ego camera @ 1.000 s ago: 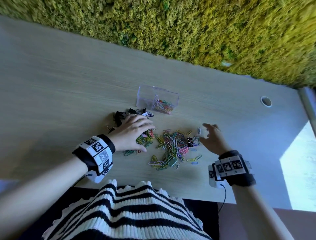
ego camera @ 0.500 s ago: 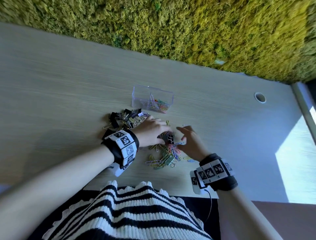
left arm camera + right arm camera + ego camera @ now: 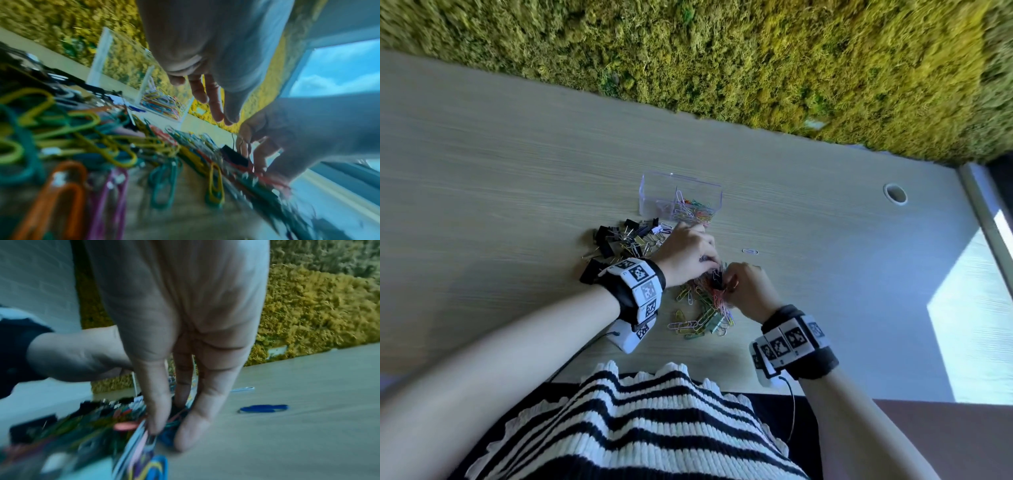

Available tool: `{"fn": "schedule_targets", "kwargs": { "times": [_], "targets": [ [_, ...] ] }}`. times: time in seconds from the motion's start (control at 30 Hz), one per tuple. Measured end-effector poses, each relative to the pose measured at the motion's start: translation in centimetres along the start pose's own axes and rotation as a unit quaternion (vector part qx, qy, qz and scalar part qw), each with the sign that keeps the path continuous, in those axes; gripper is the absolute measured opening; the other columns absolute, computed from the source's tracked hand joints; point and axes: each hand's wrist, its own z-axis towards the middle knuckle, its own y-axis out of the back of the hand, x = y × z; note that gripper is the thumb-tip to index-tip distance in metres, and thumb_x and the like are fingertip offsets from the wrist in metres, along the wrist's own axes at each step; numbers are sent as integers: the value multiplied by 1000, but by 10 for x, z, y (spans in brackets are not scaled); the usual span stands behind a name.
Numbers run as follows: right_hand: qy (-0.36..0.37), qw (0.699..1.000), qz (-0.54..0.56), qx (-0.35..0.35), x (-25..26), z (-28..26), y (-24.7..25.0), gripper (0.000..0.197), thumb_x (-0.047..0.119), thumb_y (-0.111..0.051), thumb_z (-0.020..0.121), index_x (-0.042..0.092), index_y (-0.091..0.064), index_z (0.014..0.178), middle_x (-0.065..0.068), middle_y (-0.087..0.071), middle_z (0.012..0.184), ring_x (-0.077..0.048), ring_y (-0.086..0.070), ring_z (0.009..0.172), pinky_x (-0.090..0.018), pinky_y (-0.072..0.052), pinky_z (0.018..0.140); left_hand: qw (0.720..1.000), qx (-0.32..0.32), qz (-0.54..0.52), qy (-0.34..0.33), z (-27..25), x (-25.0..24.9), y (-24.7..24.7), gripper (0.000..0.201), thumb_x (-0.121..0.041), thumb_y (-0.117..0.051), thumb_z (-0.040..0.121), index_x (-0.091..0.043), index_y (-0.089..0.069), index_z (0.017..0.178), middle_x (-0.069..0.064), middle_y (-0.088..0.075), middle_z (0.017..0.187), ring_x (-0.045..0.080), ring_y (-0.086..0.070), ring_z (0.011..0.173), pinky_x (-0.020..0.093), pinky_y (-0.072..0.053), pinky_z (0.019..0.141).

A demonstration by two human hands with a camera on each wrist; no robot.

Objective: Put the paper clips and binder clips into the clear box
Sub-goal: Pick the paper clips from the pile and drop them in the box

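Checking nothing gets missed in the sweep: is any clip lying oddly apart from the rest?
Yes. One paper clip lies alone on the desk, right of both hands and clear of the coloured pile they are gathering. The clear box stands upright.

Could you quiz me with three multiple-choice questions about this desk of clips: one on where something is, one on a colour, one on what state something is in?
1. Where does the clear box stand relative to the hands?
A. Beyond them, toward the moss wall
B. Between them and the person's body
C. On the person's lap

2. What colour are the binder clips heaped at the left of the table?
A. White
B. Black
C. Red

3. What is in the clear box?
A. Nothing
B. Some coloured paper clips
C. Only binder clips

Answers:
1 A, the box sits past the left hand and right hand, nearer the moss.
2 B, the heap beside the left wrist is black.
3 B, coloured paper clips lie in its right end.
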Motion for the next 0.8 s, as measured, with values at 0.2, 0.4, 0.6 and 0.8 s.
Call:
{"fn": "schedule_targets", "kwargs": {
  "times": [0.2,0.4,0.6,0.8],
  "targets": [
    [-51,994,42,-89,-24,24,22,35,-4,-60,74,5,-63,108,-12,-60,100,-29,-61,87,-25,-42,73,996,74,38,-33,-8,3,18,28,-31,-74,75,-26,-70,102,-5,-64,97,16,-49,94,35,-33,86],
    [-41,999,-7,-24,-26,33,10,49,-14,-43,68,4,-60,110,-16,-49,109,-29,-47,102,-16,-32,77,985,82,110,-105,-5,-11,2,9,-21,-71,77,-20,-73,85,-1,-63,82,21,-57,83,33,-33,74],
    [67,996,55,-28,-4,25,-4,31,-5,-47,83,5,-66,105,-11,-54,96,-19,-46,87,-19,-32,70,998,-46,-36,-12,-10,-3,16,5,-15,-74,76,-10,-73,78,1,-64,71,13,-52,65,30,-45,66],
    [43,999,20,9,0,22,-2,59,50,-73,70,17,-58,116,-1,-43,104,-17,-46,94,-29,-49,80,946,-145,-203,208,-33,17,44,11,-16,-72,80,-5,-72,81,-4,-64,64,-4,-51,45,7,-37,45]
  ]
}}
